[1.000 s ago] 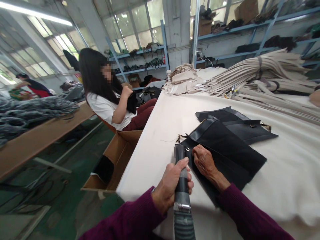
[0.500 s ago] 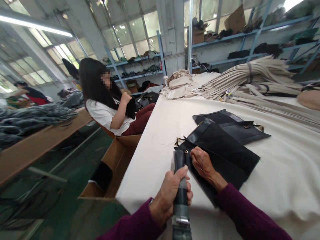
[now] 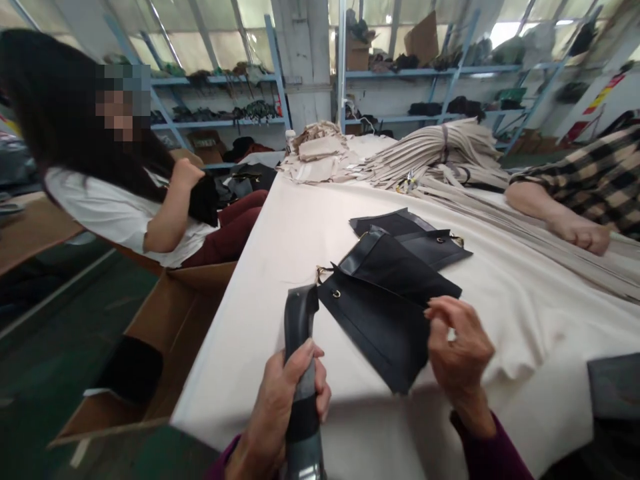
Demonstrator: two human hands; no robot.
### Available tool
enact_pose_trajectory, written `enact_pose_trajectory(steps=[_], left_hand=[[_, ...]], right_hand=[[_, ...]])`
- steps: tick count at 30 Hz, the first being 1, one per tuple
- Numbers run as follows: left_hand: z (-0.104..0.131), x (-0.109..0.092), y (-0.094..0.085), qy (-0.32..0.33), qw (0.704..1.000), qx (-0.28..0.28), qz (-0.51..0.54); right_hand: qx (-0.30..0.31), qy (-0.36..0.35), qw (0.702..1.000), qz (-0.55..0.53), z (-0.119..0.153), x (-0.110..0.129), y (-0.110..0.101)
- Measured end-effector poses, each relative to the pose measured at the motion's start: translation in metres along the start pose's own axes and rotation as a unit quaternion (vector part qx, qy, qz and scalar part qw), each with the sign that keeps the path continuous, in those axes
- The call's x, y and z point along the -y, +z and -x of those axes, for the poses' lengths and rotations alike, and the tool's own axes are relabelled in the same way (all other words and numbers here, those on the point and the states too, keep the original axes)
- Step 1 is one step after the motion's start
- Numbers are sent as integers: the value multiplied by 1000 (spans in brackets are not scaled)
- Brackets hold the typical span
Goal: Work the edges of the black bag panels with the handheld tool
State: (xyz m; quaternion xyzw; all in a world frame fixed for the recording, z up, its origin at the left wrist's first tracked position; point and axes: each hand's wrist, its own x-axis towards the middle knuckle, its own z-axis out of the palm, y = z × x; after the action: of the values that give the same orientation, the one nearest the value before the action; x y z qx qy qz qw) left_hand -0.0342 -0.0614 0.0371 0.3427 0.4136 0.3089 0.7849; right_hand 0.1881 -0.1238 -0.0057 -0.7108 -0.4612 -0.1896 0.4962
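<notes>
Moving away from the metal ring point(image 3: 337, 294), the right hand point(image 3: 461, 347) now curls by the right edge of the black piece point(image 3: 375, 320); whether it pinches, I cannot tell. That end lies unpinned on the pale table point(image 3: 250, 327), beside the dark nozzle point(image 3: 299, 320) the left hand point(image 3: 280, 393) still clenches

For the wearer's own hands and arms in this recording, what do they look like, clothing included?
Both the left hand and the right hand are bare, with no gloves. The left sleeve and right sleeve are deep purple and long, reaching towards the wrists. No marking shows on the visible cloth; the rest is out of frame.
</notes>
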Motion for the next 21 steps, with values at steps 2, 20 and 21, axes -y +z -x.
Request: enact_pose_trajectory(steps=[2, 20, 21], left_hand=[[5, -4, -2, 14, 1000, 10, -7], [3, 20, -20, -47, 997, 61, 19], [2, 20, -22, -43, 997, 61, 23]], right_hand=[[-44, 112, 992, 39, 13, -11, -30], [181, -101, 943, 262, -4, -4, 17], [219, -111, 926, 285, -11, -4, 26]])
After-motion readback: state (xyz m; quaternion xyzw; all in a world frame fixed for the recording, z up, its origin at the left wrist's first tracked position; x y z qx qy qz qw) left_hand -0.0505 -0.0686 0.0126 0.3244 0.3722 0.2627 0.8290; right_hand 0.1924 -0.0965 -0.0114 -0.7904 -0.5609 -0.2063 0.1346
